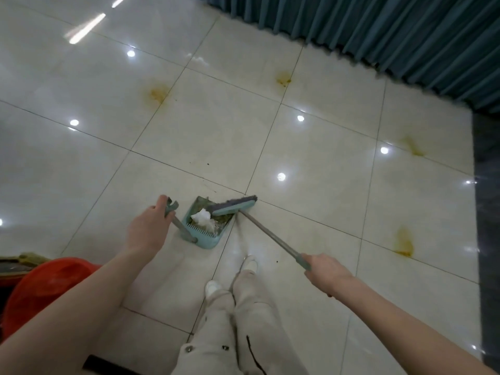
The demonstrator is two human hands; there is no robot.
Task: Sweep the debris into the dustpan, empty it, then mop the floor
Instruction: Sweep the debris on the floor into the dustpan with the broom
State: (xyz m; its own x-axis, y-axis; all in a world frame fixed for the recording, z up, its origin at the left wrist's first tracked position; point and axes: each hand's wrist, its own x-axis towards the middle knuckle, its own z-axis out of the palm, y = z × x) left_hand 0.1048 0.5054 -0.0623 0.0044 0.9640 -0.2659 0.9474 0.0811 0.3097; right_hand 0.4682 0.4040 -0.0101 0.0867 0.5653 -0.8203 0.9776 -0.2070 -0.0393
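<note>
A teal dustpan point(207, 240) stands on the tiled floor just ahead of my feet, its mouth facing away from me. Inside it lie crumpled white paper point(201, 218) and some dark dirt. My left hand point(147, 230) grips the top of the dustpan's upright handle point(171, 208). My right hand point(326, 274) holds the grip of the broom's long handle point(270, 235). The teal broom head point(234, 206) rests at the dustpan's mouth, on its right side. A few dark specks point(207, 163) lie on the tiles beyond.
A red bucket point(46, 288) stands at my lower left, a dark object with a yellowish cloth point(29, 257) behind it. Yellow stains point(404, 243) mark several tile corners. A teal curtain point(392, 36) runs along the far right, with a dark strip point(487, 212) on the right.
</note>
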